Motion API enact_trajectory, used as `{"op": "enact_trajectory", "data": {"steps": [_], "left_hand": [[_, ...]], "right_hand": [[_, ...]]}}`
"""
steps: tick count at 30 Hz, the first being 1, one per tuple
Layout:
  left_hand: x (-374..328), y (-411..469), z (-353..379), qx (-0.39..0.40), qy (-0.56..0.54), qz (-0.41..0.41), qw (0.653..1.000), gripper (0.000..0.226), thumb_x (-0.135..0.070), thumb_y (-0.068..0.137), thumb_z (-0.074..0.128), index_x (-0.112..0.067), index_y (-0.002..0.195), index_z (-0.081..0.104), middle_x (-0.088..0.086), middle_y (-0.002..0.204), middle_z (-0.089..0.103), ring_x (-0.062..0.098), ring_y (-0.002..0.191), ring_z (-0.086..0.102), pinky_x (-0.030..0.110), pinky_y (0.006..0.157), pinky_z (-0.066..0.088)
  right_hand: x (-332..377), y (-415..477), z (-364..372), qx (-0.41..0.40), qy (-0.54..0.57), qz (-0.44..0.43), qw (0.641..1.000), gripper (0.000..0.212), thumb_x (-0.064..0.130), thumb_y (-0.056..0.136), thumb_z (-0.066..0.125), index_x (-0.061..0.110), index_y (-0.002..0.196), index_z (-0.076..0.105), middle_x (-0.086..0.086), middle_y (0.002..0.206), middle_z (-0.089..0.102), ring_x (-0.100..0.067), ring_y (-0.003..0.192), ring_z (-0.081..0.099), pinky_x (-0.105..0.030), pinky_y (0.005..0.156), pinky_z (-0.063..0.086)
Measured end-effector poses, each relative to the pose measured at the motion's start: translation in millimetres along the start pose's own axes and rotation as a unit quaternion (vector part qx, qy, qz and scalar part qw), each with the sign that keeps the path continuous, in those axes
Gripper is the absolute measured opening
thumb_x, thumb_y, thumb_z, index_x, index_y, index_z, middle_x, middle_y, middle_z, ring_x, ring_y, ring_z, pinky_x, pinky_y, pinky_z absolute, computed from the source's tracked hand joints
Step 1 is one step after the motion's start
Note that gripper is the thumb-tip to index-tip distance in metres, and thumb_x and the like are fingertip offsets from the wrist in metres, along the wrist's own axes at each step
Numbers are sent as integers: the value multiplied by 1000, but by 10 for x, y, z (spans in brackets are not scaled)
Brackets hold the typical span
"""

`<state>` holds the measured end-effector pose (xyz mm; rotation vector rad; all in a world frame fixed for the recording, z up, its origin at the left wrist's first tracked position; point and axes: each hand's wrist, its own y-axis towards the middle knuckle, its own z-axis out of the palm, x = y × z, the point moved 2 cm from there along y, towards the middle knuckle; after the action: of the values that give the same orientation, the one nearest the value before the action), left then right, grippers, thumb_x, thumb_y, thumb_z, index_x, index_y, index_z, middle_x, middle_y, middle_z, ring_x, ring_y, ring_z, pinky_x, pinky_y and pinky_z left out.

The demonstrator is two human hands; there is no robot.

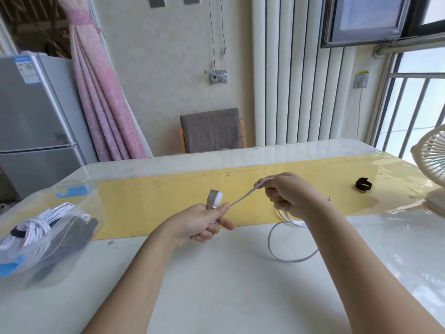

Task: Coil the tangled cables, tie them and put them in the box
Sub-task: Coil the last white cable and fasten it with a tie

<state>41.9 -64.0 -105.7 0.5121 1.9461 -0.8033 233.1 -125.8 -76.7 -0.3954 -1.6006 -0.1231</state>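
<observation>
Grips white cable behind its plug with left hand, pinches it farther along with right hand. Runs taut between the 2, rising rightward; loops slack onto table below right hand.

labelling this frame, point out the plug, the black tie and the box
plug [215, 198]: head view, ribbed white body
tie [359, 185]: head view, black band, left side
box [73, 191]: head view, far blue latch

No legible txt: fridge stickers, socket label look too blurry.
</observation>
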Motion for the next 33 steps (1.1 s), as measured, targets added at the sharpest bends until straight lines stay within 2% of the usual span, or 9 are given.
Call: {"op": "enact_trajectory", "data": {"steps": [6,10,14,16,19,21,24,27,33], "left_hand": [[22,138,92,-84,-28,19,996,63,-59,91,38,-4,103,67,-8,54,31,7,43,28,15,42,22],[63,211,80,-111,-91,39,989,66,-62,88,37,-3,109,61,-4,61,35,6,44,32,15,44,26],[60,301,94,-132,-215,59,966,57,-58,91,38,-7,101,59,-5,59,37,6,45,33,16,42,30],[36,316,86,-148,-301,55,940,43,-51,96,40,-12,83,55,-4,56,37,8,43,33,16,40,29],[63,350,10,-154,-454,37,877,25,-32,97,48,-12,82,50,1,70,50,8,42,41,16,40,35],[86,331,-81,-146,-539,54,828,20,-21,96,47,-6,85,55,4,84,60,13,51,54,22,59,43],[102,293,-265,-150,-653,101,736,14,-11,96,44,-3,93,55,2,73,57,8,50,52,21,78,41],[113,250,-400,-155,-694,147,687,14,-14,99,42,-7,90,51,1,76,54,8,54,51,18,67,44],[46,148,-506,-129,-732,195,640,22,-17,97,46,-11,78,55,-7,57,51,2,40,43,10,45,39]], "right_hand": [[84,-137,227,58,-25,-125,990,29,-2,92,40,8,75,62,9,43,29,-7,40,21,-16,39,18],[50,-158,408,65,-55,-149,985,28,3,93,43,13,72,60,9,44,37,-8,40,23,-18,41,20],[53,-227,561,5,-133,-250,959,24,6,92,49,18,74,60,7,62,60,1,49,46,-12,49,31],[61,-300,618,14,-143,-298,944,24,1,88,51,20,79,63,8,74,68,4,63,58,-9,57,38],[43,-373,666,47,-191,-329,924,17,3,87,59,18,87,67,13,80,68,1,50,50,-9,50,33],[20,-379,695,72,-235,-333,910,10,9,87,64,16,92,70,26,66,62,-4,45,42,-12,48,29],[1,-390,757,77,-263,-359,892,12,15,91,63,16,98,72,30,61,59,-7,46,42,-14,49,30],[-21,-415,821,95,-237,-386,886,12,12,94,57,17,104,61,12,84,72,-8,48,42,-14,50,31],[-51,-364,820,174,-160,-251,939,6,18,97,52,15,99,56,-7,80,74,-9,44,32,-18,44,29]]}}
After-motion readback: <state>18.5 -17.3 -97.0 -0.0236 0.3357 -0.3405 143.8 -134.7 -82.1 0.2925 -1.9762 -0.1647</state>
